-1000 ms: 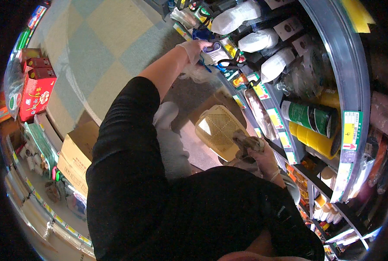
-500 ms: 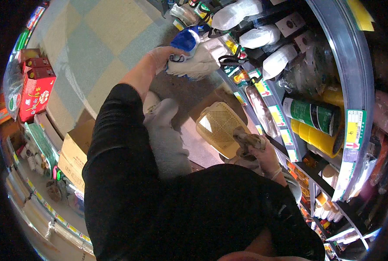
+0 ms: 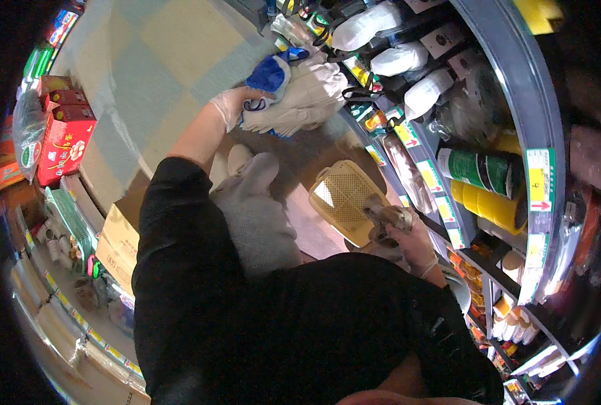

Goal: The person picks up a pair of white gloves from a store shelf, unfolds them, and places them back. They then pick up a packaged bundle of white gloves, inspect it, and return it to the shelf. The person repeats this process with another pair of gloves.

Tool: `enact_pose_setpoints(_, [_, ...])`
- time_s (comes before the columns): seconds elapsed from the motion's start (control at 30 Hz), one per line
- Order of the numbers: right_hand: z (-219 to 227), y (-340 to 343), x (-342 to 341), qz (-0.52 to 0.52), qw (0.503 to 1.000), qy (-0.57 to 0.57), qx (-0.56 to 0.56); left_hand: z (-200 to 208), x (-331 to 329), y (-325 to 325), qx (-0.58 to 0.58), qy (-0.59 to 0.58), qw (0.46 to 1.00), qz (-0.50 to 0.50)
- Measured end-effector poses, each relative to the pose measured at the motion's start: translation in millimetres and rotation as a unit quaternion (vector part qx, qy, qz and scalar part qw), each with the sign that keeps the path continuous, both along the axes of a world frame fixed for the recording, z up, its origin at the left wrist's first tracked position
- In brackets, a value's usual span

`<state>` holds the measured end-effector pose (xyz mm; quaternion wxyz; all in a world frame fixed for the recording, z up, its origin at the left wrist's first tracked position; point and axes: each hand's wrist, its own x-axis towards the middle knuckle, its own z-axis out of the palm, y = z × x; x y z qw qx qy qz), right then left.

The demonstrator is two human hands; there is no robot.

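Observation:
My left hand [image 3: 236, 104], in a thin clear glove, reaches forward with its fingers closed on a blue-and-white work glove [image 3: 268, 75]. Right beside it, a bunch of whitish knit work gloves [image 3: 304, 98] hangs against the shelf front. Lower right, my right hand [image 3: 414, 244], also in a clear glove, grips a crumpled grey-brown cloth [image 3: 386, 217]. Beyond that cloth lies a cream perforated plastic basket [image 3: 344, 196], which the cloth partly covers.
Shelving [image 3: 516, 81] on my right carries white-wrapped items [image 3: 364, 27], a green-and-black can [image 3: 479, 170] and yellow rolls [image 3: 486, 206]. To the left stand a red carton [image 3: 68, 142], a cardboard box [image 3: 120, 243] and a low shelf [image 3: 51, 310]. Tiled floor [image 3: 152, 47] lies ahead.
My left hand has moved left and slightly nearer with the blue-and-white glove. The whitish gloves beside it now look more spread out. My right hand still holds the cloth.

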<state>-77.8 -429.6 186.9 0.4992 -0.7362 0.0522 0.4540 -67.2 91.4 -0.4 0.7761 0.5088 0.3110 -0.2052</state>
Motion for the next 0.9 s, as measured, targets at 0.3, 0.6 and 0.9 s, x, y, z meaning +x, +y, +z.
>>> enact_pose_setpoints(0.3, [-3.4, -6.0, -30.4, -0.030, 0.997, -0.056, 0.043, 107.5, -91.9, -28.7, -0.053, 0.033, 0.981, 0.185])
enact_pose_setpoints(0.6, [-0.5, -21.1, -34.5, 0.016, 0.958, -0.286, -0.022, 221.3, -162.1, -76.7, -0.132, -0.172, 0.895, 0.390])
enact_pose_setpoints(0.9, [49.4, -40.7, -50.2, -0.064, 0.952, -0.295, 0.060, 313.3, -209.4, -141.5, -0.089, -0.283, 0.898, 0.325])
